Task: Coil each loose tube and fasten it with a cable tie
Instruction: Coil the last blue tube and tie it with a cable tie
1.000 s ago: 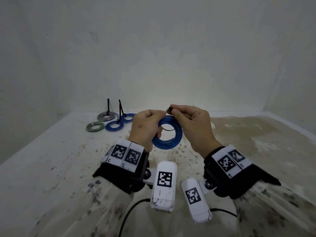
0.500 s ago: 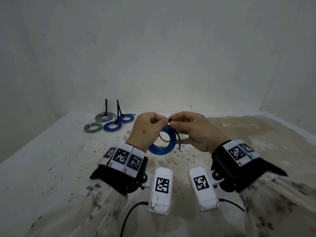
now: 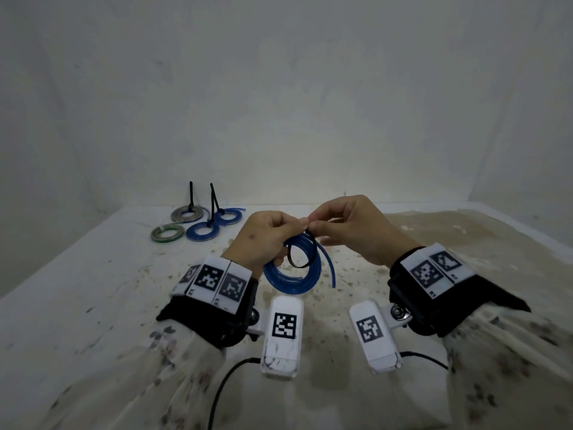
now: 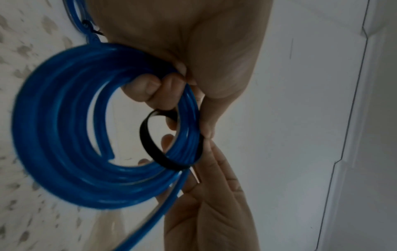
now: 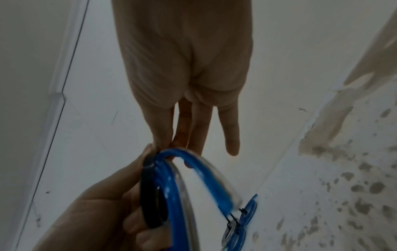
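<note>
A coiled blue tube [image 3: 291, 271] hangs in the air above the table, gripped at its top by my left hand [image 3: 269, 238]. One loose end of the tube [image 3: 329, 271] dangles on the right. A black cable tie [image 3: 302, 254] forms a wide loop around the coil's strands [image 4: 150, 146]. My right hand [image 3: 341, 225] pinches the tie's end between thumb and forefinger right beside the left fingertips, its other fingers straight. In the right wrist view the black tie [image 5: 150, 195] lies against the blue coil [image 5: 171, 195].
Several finished coils lie at the table's back left: two grey-green ones [image 3: 189, 213] [image 3: 166, 233] and two blue ones [image 3: 203, 230] [image 3: 228, 216], with black tie tails sticking up. White walls close off the back and sides. The right part of the table [image 3: 465, 243] is stained brown.
Both hands sank a little with the coil. The tie now forms a clear loop around the coil, the tube's loose end hangs free, and my right hand shifted to pinching the tie's end.
</note>
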